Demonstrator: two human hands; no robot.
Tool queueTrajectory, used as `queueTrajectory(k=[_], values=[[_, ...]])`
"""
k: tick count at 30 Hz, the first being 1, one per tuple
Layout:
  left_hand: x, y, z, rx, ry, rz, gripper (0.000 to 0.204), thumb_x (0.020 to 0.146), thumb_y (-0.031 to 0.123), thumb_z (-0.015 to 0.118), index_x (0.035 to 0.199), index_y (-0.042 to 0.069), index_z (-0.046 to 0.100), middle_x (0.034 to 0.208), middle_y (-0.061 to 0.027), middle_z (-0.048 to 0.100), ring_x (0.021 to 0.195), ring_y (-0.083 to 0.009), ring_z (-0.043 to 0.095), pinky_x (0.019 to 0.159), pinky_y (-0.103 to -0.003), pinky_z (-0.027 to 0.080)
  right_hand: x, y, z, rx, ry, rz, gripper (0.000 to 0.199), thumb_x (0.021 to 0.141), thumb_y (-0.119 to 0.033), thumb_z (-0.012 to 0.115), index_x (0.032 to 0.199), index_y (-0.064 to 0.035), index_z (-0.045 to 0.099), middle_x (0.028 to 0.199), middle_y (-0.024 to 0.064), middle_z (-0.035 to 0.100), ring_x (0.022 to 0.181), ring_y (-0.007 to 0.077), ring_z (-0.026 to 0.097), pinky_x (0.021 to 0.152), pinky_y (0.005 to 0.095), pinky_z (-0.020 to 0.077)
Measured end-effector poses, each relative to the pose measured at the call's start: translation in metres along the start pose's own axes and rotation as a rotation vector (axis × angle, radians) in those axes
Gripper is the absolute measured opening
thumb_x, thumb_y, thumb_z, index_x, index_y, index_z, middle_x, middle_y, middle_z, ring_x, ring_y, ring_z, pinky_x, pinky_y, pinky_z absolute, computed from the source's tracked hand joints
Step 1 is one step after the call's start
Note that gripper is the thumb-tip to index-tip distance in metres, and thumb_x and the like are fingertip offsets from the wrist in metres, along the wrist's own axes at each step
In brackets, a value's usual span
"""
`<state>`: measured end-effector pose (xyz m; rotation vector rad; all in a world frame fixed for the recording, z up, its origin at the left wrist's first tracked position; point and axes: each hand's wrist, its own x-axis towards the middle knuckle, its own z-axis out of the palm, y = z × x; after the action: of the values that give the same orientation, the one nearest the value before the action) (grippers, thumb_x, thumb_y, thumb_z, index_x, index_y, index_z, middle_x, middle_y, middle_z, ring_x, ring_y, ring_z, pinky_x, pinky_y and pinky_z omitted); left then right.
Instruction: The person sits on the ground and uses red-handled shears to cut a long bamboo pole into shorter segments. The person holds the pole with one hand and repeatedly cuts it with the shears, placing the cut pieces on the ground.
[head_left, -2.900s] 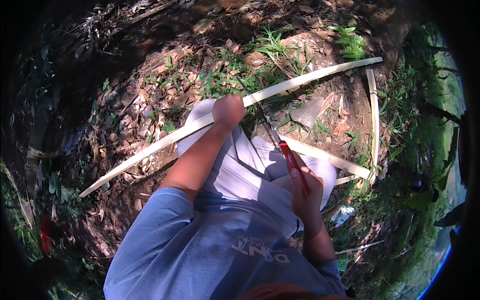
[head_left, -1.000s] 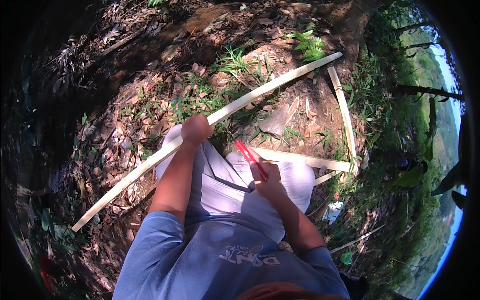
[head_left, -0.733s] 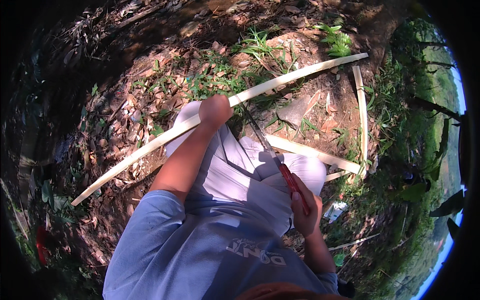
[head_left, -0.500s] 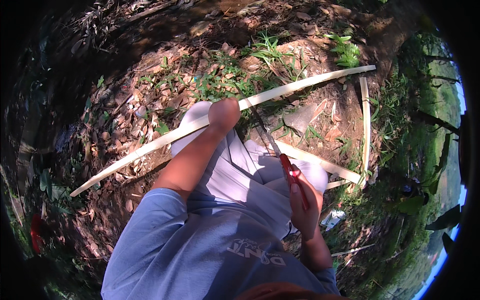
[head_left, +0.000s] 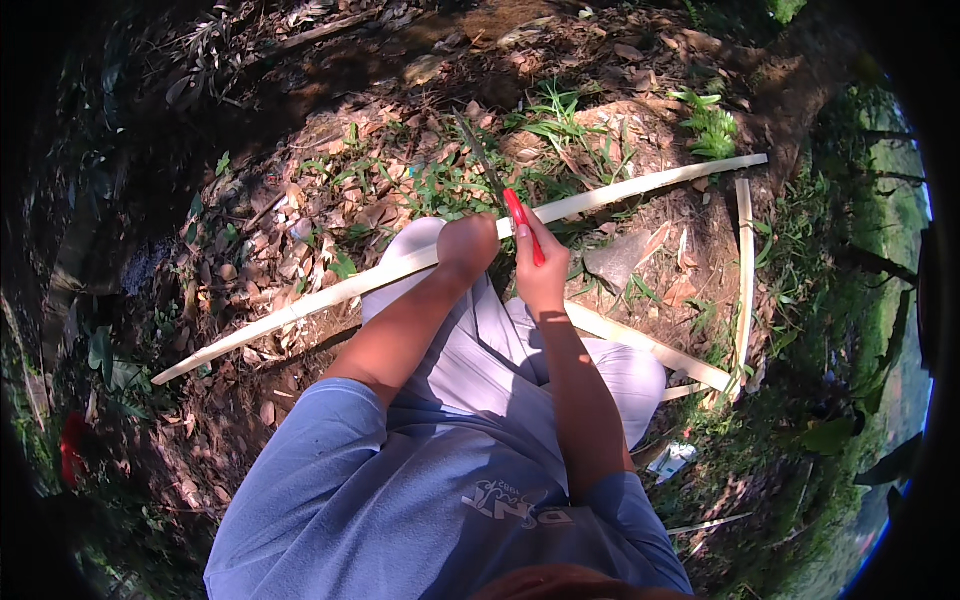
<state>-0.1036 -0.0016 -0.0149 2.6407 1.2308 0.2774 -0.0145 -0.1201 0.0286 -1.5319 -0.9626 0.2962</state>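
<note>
A long pale wooden strip (head_left: pixel 330 297) lies slantwise across my lap, from the lower left up to the far right. My left hand (head_left: pixel 468 246) is closed round it near its middle, over my knee. Just to the right, my right hand (head_left: pixel 542 262) grips the red handle of a handsaw (head_left: pixel 517 208). The dark, narrow saw blade points away from me, up and to the left, past the strip's far edge. The blade crosses the strip close beside my left fist; whether its teeth touch the wood I cannot make out.
On the right, another pale strip (head_left: pixel 745 270) lies on the ground, its near end meeting a wider pale strip (head_left: pixel 650 347) by my knee. A flat grey stone (head_left: pixel 612 262) sits beyond that knee. Dry leaves, grass and a small fern (head_left: pixel 712 130) cover the ground ahead.
My right hand has pushed the saw forward and left, so its handle is now at the strip rather than beside my knee. The left hand keeps its hold on the strip.
</note>
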Motion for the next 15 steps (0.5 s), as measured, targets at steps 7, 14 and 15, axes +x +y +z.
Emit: queueTrajectory(k=[7,14,15], values=[[0.009,-0.002,-0.015,0.001,-0.146,-0.014,0.019,0.086,0.023,0.07,0.092,0.008,0.081,0.089,-0.018,0.081,0.083,-0.0352,0.081,0.077,-0.046,0.066,0.002,0.02,-0.012,0.125,-0.056,0.118,0.037,0.111,-0.018,0.063,0.141,0.0021,0.07,0.101,0.014,0.081,0.084,0.0157,0.072,0.078,0.0314,0.0567],[0.021,-0.002,-0.018,-0.068,-0.245,-0.062,0.025,0.08,0.024,0.074,0.095,0.005,0.082,0.096,-0.0188,0.081,0.094,-0.0367,0.08,0.086,-0.045,0.065,-0.094,-0.001,-0.095,0.065,-0.08,0.171,0.041,0.114,-0.021,0.059,0.15,-0.0021,0.066,0.077,-0.0044,0.059,0.062,0.0021,0.045,0.056,0.0209,0.0358],[0.022,-0.002,-0.018,-0.066,-0.255,-0.07,0.026,0.08,0.024,0.074,0.096,0.005,0.082,0.097,-0.019,0.081,0.096,-0.0368,0.08,0.088,-0.046,0.064,-0.117,-0.006,-0.111,0.008,-0.095,0.217,0.041,0.114,-0.021,0.059,0.149,-0.001,0.065,0.077,-0.0039,0.06,0.062,0.0024,0.046,0.056,0.021,0.0364]])
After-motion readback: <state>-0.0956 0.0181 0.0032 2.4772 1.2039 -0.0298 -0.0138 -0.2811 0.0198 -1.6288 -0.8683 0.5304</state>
